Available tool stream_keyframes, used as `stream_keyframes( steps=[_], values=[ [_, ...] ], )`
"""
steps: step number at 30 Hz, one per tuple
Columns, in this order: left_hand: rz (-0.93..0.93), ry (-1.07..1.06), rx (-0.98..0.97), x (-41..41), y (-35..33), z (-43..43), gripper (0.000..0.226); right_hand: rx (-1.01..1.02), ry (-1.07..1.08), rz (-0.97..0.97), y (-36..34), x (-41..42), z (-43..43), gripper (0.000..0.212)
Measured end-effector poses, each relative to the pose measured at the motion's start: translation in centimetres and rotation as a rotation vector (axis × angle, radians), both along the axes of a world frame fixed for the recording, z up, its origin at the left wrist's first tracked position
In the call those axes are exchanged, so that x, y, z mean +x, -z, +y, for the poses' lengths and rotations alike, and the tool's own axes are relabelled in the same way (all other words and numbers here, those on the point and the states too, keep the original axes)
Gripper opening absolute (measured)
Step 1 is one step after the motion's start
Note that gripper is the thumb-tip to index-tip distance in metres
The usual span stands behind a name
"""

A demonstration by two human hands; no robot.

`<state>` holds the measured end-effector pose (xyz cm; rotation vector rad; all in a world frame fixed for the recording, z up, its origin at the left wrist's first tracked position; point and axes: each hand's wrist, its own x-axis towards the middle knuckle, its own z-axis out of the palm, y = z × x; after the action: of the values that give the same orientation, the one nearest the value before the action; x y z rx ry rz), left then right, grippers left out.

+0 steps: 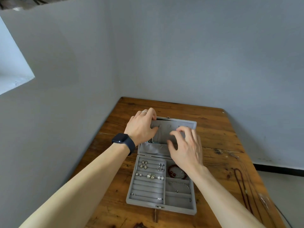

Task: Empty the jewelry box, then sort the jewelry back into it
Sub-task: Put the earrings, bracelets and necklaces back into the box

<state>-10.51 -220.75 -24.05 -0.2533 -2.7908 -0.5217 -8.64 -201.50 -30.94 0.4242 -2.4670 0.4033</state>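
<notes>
The left hand [141, 127] grips the far left corner of the lid [166, 129], fingers curled over its top edge and thumb pressed on the grey lining. A ring [144, 111] sits on one finger and a dark watch [121, 139] on the wrist. The wrist hides the left end of the lid's pocket [154, 149], where something small and teal peeks out, too covered to name.

The right hand [185, 148] hangs in front of the lining, fingers spread wide and loosely bent, with nothing seen in it. Its fingertips are blurred, so I cannot tell whether they touch the lining.

The box [162, 209] lies open on the counter [222, 129], its lid standing up at the far side. The left half has ring rolls holding earrings [144, 164], pearl studs [160, 178] and a few small pieces too tiny to make out. In the right compartments lie a red bracelet [171, 171], partly behind the right wrist, and below it a thin bangle [181, 184].

A dark necklace [241, 183] lies on the counter well right of the box, its near end cut off behind the right forearm.
</notes>
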Motion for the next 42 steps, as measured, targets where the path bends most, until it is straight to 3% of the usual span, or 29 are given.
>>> stream_keyframes(
  steps=[5, 10, 14, 19, 23, 27, 34, 42],
  values=[
    [-0.035, 0.013, 0.017, 0.1, 0.3, -0.1, 0.049, 0.119, -0.057, -0.047, 2.2, 1.0, -0.5, 0.033],
    [-0.019, 0.017, 0.014, 0.1, 0.4, -0.3, 0.047, 0.133, -0.084, 0.027, 2.7, 0.2, -1.1, 0.01],
    [0.003, 0.007, 0.003, 0.2, 0.5, -0.3, 0.048, 0.066, -0.047, 0.009, 1.8, -0.3, -1.4, 0.003],
    [0.007, 0.005, 0.0, 0.2, 0.7, -0.3, 0.049, 0.012, -0.049, -0.144, 0.4, -0.8, -1.8, 0.006],
    [0.002, 0.011, 0.006, 0.2, 0.6, -0.5, 0.048, -0.043, -0.12, -0.29, 0.0, -0.5, -1.5, 0.023],
    [0.023, 0.03, -0.02, 0.4, 0.8, -0.4, 0.047, 0.053, -0.161, -0.356, 0.2, 0.4, -1.3, 0.033],
    [0.026, 0.07, -0.15, 1.4, -0.1, 0.1, 0.057, -0.168, -0.117, -0.224, -0.5, 4.2, 0.7, 0.025],
    [0.058, 0.149, -0.049, 10.7, 1.3, 6.3, 0.059, -0.31, 0.069, -0.176, 0.1, 15.9, 7.0, 0.025]
  ],
)
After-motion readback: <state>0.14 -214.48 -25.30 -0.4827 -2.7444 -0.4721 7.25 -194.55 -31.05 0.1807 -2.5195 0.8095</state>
